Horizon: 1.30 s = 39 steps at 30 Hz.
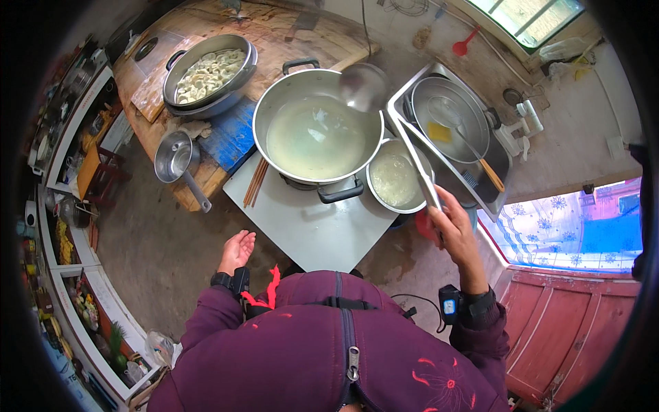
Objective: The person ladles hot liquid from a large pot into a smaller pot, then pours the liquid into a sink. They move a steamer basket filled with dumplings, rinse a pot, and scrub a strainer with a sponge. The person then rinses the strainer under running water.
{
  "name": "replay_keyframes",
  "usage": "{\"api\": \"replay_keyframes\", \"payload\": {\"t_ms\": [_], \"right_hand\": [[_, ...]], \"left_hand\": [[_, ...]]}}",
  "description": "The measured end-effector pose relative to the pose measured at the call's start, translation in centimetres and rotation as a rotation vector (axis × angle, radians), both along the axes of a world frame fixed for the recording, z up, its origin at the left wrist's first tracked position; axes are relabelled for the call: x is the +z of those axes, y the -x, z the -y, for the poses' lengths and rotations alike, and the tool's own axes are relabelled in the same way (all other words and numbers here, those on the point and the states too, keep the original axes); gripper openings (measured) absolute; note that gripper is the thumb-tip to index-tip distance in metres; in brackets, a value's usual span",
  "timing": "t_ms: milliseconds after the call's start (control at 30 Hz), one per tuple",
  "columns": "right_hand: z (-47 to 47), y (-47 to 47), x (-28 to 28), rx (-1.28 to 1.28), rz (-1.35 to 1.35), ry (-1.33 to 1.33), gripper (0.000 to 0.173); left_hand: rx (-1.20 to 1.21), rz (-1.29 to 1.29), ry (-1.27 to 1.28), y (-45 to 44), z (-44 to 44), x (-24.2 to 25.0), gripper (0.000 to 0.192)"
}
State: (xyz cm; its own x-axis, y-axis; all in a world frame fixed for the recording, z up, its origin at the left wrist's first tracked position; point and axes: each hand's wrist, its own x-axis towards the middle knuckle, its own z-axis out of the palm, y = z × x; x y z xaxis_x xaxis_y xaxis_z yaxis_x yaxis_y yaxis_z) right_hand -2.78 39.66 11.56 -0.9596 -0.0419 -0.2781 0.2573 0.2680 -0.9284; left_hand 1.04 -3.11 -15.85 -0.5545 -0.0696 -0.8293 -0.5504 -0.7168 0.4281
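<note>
My right hand (453, 224) grips the handle of a metal ladle (363, 86). The ladle's bowl, blurred, hangs over the right rim of a large two-handled pot (261, 131) holding cloudy, pale liquid. Below the ladle handle, a smaller pot (371, 188) contains similar liquid with bubbles on its surface. The big pot rests on a burner, mostly hidden beneath it, on a white square tabletop (329, 232). My left hand (238, 251) holds nothing; its fingers are loosely curled beside the tabletop's left edge. Several brown chopsticks (255, 183) lie left of the big pot.
On the wooden table (273, 46), a pan (168, 85) holds many dumplings. A small saucepan (177, 154) sits at that table's near corner. The metal sink (494, 208) at right contains another pot (419, 126) and a wooden-handled skimmer (491, 175). Shelves (80, 268) line the left.
</note>
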Motion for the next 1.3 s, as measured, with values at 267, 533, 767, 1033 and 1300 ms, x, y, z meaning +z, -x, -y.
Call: {"api": "replay_keyframes", "payload": {"t_ms": [267,533,767,1033,1300], "right_hand": [[6.7,5.2,-4.4,0.149,0.136,-0.179,0.042],[8.7,7.0,-5.2,0.114,0.403,0.084,0.038],[8.4,7.3,-5.5,-0.010,0.684,0.612,0.029],[6.0,5.5,-3.4,-0.005,0.663,0.705,0.032],[0.0,2.2,0.7,-0.038,0.546,0.861,0.033]], "left_hand": [[0.057,-0.032,-0.029,-1.5,2.2,-0.6,0.011],[0.106,-0.033,-0.021,-3.1,3.7,-1.3,0.011],[0.088,-0.021,-0.020,-3.0,3.8,-1.2,0.010],[0.065,-0.003,0.012,-2.3,3.3,-1.3,0.009],[0.022,-0.014,-0.015,-1.2,1.6,-1.2,0.009]]}}
